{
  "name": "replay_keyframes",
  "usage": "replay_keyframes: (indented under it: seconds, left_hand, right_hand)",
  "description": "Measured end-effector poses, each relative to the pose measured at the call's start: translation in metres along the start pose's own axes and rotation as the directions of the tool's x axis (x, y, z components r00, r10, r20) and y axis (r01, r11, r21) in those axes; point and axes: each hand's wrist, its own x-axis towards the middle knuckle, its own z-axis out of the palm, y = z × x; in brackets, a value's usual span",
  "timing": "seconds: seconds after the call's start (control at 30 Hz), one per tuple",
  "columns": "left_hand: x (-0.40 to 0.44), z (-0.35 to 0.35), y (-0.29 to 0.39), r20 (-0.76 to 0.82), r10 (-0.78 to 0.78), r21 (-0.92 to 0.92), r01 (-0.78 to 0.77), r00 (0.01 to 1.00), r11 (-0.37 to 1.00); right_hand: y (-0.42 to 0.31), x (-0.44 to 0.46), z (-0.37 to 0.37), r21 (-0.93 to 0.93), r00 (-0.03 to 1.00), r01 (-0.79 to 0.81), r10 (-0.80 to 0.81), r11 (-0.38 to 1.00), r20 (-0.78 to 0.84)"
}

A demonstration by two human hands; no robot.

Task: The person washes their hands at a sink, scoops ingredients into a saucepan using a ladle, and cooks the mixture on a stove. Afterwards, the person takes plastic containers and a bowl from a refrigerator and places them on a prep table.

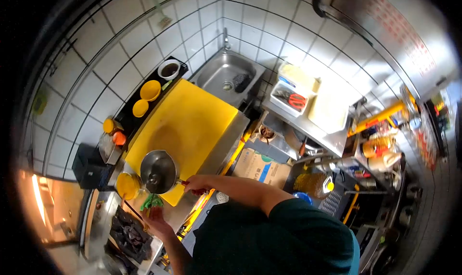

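Note:
My right hand (pixel 196 184) is wrapped round the handle of a metal saucepan (pixel 158 171). The pan is over the near left corner of a large yellow cutting board (pixel 192 116), tilted so its inside faces me, with something small and dark at the bottom. Lower left, my left hand (pixel 156 219) is closed on a thin brown stick (pixel 134 210), perhaps a pair of chopsticks. The stick points toward a round yellow container (pixel 127 184). Just above my left fingers lies a bright green thing (pixel 152 201), either leaves or plastic; whether they touch is unclear.
Yellow bowls (pixel 150 90) and a white bowl of dark liquid (pixel 169 69) line the board's far edge. Beyond is a steel sink (pixel 226 75). White tubs (pixel 289 98), one with red-handled scissors, stand right. A black plastic bag (pixel 129 234) lies lower left; a cardboard box (pixel 257 169) sits low.

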Motion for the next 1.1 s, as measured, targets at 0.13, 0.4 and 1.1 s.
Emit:
replay_keyframes:
  seconds: [0.13, 0.4, 1.1]
  left_hand:
    - [-0.003, 0.019, 0.032, 0.11, 0.037, 0.406, -0.079, 0.993, 0.91]
    - [-0.041, 0.095, 0.041, 0.618, 0.009, 0.519, -0.416, 0.786, 0.747]
    - [-0.368, 0.464, -0.15, 0.835, 0.084, -0.477, -0.64, -0.543, 0.602]
  right_hand:
    - [0.005, -0.018, 0.014, 0.022, 0.981, 0.155, -0.152, 0.988, -0.123]
    - [0.039, -0.207, 0.001, 0.148, 0.922, 0.144, -0.078, 0.979, -0.379]
    - [0.369, -0.464, -0.021, 0.58, 0.502, 0.776, 0.316, 0.247, -0.805]
